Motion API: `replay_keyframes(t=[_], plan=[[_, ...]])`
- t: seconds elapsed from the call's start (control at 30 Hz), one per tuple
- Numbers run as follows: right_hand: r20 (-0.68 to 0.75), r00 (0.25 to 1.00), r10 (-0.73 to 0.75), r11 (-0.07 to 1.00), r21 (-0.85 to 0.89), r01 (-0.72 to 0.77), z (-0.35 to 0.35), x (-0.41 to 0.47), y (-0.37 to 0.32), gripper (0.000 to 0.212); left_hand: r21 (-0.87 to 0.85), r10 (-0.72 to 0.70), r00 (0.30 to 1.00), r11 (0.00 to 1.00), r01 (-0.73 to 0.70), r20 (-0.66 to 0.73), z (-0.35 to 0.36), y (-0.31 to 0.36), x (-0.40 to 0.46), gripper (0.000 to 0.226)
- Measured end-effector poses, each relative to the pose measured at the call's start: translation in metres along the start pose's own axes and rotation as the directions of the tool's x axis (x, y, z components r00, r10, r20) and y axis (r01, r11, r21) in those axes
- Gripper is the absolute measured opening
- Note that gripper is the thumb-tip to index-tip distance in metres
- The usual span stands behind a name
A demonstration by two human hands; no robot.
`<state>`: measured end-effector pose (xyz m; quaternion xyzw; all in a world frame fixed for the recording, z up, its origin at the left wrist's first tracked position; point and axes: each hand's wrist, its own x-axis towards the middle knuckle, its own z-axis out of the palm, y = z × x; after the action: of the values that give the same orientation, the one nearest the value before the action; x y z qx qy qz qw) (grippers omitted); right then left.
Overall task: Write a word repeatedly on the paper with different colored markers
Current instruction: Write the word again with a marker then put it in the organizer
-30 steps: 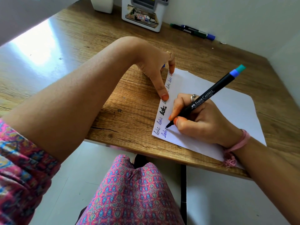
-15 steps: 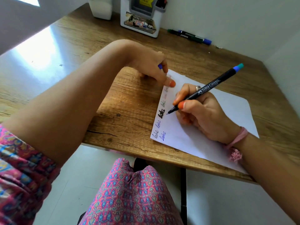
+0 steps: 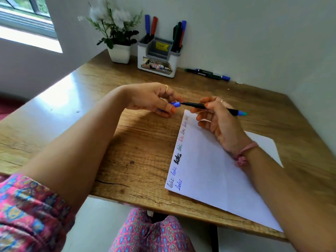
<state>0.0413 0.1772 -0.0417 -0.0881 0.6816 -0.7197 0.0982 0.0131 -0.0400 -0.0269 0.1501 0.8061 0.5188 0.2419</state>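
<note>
Head view, organizer (image 3: 156, 60), flowerpot (image 3: 119, 53), loose markers (image 3: 208, 74)

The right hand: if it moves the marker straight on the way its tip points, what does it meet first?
Most likely the blue cap pinched in the left hand; the marker in the right hand already points into it.

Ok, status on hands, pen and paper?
Right hand holds pen. Left hand pinches blue cap at its tip. Paper untouched, nothing blocking.
</note>
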Motion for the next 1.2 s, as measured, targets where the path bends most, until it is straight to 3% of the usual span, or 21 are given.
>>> replay_keyframes(t=[0.1,0.3,0.43,0.53,0.73,1.2], plan=[[-0.013,1.000,-0.022,0.999,0.041,0.022,-0.001,-0.002,0.002,0.014,-0.138,0.020,1.000,0.990,-0.018,0.012,-0.003,-0.002,0.002,0.025],[0.014,0.999,-0.033,0.998,0.046,0.032,-0.003,-0.003,0.001,0.014,-0.135,0.047,0.999,0.990,-0.044,0.021,-0.004,-0.004,0.003,0.021],[0.037,0.991,-0.128,0.977,-0.165,0.133,-0.003,-0.006,0.002,0.005,-0.127,0.079,0.997,0.989,-0.078,0.006,-0.002,-0.004,0.003,0.022],[0.061,0.972,-0.229,0.933,-0.270,0.237,0.001,-0.009,0.004,0.015,-0.050,0.120,0.992,0.991,-0.122,-0.031,0.000,-0.002,0.002,0.028],[0.018,0.951,-0.308,0.925,-0.229,0.303,0.006,-0.008,0.007,0.018,-0.079,0.211,0.967,0.972,-0.223,-0.143,-0.001,-0.002,0.001,0.028],[0.041,0.930,-0.365,0.909,-0.200,0.366,0.008,-0.008,0.009,0.019,-0.156,0.250,0.960,0.951,-0.268,-0.124,0.001,-0.004,0.001,0.023]])
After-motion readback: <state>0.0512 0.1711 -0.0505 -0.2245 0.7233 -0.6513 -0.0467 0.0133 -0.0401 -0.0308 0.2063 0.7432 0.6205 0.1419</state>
